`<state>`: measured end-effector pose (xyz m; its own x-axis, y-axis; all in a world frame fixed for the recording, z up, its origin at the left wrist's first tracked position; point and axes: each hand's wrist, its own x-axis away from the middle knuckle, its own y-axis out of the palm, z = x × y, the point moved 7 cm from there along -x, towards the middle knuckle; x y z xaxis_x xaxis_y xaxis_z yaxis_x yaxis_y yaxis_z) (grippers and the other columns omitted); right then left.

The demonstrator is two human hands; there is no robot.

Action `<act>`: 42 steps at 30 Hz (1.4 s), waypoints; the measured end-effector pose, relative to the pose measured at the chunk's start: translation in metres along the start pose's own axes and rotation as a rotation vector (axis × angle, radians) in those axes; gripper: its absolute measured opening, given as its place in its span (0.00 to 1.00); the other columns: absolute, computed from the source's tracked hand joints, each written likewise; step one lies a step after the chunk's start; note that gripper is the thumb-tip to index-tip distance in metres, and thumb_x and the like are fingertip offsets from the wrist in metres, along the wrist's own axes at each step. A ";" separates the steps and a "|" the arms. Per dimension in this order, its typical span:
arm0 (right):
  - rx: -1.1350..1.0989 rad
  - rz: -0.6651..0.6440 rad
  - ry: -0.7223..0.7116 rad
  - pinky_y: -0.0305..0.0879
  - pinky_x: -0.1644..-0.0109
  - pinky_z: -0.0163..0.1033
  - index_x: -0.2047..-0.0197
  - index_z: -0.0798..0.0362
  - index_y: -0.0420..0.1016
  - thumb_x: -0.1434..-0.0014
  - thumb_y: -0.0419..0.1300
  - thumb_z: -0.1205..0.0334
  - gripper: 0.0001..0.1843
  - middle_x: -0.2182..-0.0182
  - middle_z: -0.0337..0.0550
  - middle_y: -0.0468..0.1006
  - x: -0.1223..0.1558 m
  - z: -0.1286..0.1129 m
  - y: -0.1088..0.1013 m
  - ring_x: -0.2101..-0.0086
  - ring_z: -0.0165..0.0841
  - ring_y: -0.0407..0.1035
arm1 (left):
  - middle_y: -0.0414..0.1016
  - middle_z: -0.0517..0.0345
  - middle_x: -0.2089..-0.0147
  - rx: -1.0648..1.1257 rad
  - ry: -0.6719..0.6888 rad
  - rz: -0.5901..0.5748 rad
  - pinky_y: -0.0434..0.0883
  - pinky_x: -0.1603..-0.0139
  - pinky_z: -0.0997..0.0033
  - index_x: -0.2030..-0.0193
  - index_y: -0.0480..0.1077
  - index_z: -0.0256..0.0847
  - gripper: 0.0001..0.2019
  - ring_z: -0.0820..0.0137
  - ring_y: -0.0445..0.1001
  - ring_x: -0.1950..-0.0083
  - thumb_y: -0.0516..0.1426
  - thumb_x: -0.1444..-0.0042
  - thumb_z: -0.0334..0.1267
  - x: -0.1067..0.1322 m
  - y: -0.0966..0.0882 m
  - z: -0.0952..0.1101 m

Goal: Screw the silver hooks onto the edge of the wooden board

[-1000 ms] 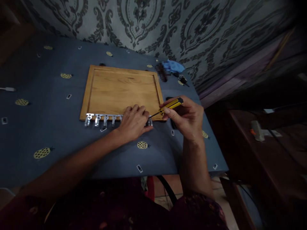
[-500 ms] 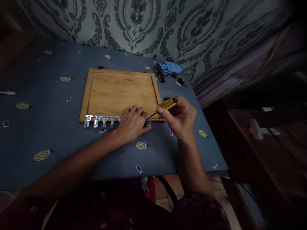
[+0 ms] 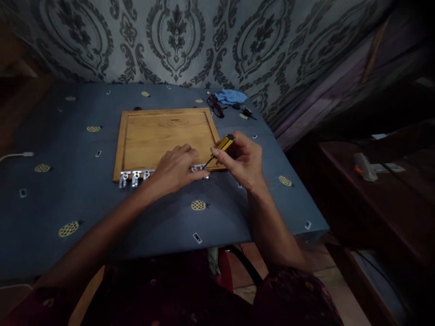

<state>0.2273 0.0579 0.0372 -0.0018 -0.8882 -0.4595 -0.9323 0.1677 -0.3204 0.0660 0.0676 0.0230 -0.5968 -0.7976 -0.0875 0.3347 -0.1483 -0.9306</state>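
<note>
A framed wooden board (image 3: 163, 136) lies flat on the table, with a metal hook rail (image 3: 136, 174) along its near edge. Several silver hooks hang from the rail, and the middle ones are hidden behind my left hand (image 3: 175, 166). That hand rests over the rail and the board's near edge, fingers stretched out and thumb pointing to the right. Pinched in my right hand (image 3: 246, 159) is a yellow and black screwdriver (image 3: 224, 142), held at a slant. Its tip meets the right end of the rail, near my left thumb; the screw there is too small to make out.
Dark sunglasses (image 3: 216, 106), a blue cloth (image 3: 231, 96) and a small dark tool (image 3: 245, 111) lie behind the board's right corner. A white cable (image 3: 23, 155) reaches in from the left. Patterned fabric (image 3: 176, 40) hangs behind the table, and a dark red surface (image 3: 374, 194) stands at right.
My left hand has slid left along the rail, uncovering its right end. The screwdriver stands more steeply, its tip still at the rail's right end. The whole view has shifted slightly.
</note>
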 end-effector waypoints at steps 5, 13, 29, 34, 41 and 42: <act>-0.008 -0.013 -0.073 0.60 0.71 0.36 0.71 0.49 0.71 0.42 0.73 0.43 0.22 0.77 0.32 0.69 -0.002 -0.006 0.001 0.75 0.27 0.63 | 0.82 0.52 0.49 0.397 0.201 0.241 0.76 0.46 0.64 0.48 0.77 0.41 0.12 0.63 0.80 0.47 0.60 0.30 0.45 -0.004 -0.053 0.018; -0.010 -0.002 -0.106 0.58 0.71 0.36 0.73 0.50 0.71 0.41 0.72 0.44 0.22 0.79 0.32 0.69 -0.005 -0.007 0.001 0.76 0.27 0.62 | 0.82 0.54 0.54 0.479 0.360 0.324 0.78 0.49 0.63 0.54 0.79 0.42 0.05 0.65 0.81 0.53 0.61 0.33 0.35 -0.009 -0.075 0.047; 0.086 -0.304 0.050 0.75 0.42 0.53 0.48 0.51 0.80 0.47 0.74 0.33 0.35 0.52 0.49 0.83 0.020 0.025 0.011 0.50 0.46 0.79 | 0.83 0.56 0.58 0.447 0.313 0.296 0.74 0.60 0.71 0.56 0.79 0.40 0.07 0.69 0.79 0.59 0.58 0.34 0.35 -0.018 -0.071 0.030; 0.063 -0.438 0.102 0.72 0.34 0.63 0.42 0.52 0.77 0.45 0.73 0.34 0.37 0.44 0.54 0.81 0.025 0.034 0.028 0.40 0.53 0.76 | 0.83 0.56 0.58 0.448 0.325 0.295 0.74 0.59 0.71 0.56 0.79 0.40 0.07 0.69 0.79 0.59 0.58 0.33 0.35 -0.019 -0.071 0.028; -0.099 -0.517 0.185 0.80 0.40 0.57 0.38 0.50 0.73 0.45 0.75 0.42 0.38 0.45 0.52 0.83 0.028 0.042 0.042 0.46 0.47 0.81 | 0.82 0.57 0.59 0.468 0.327 0.295 0.74 0.61 0.71 0.56 0.78 0.41 0.07 0.70 0.79 0.59 0.58 0.33 0.34 -0.019 -0.070 0.030; -0.083 -0.514 0.176 0.80 0.40 0.56 0.40 0.50 0.75 0.45 0.75 0.43 0.35 0.46 0.51 0.83 0.028 0.042 0.042 0.46 0.47 0.81 | 0.82 0.57 0.59 0.477 0.328 0.292 0.74 0.61 0.72 0.56 0.78 0.41 0.07 0.70 0.79 0.60 0.57 0.33 0.34 -0.019 -0.070 0.030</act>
<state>0.2034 0.0579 -0.0239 0.4076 -0.9061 -0.1135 -0.8544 -0.3345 -0.3976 0.0756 0.0752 0.1002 -0.5984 -0.6358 -0.4875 0.7591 -0.2555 -0.5987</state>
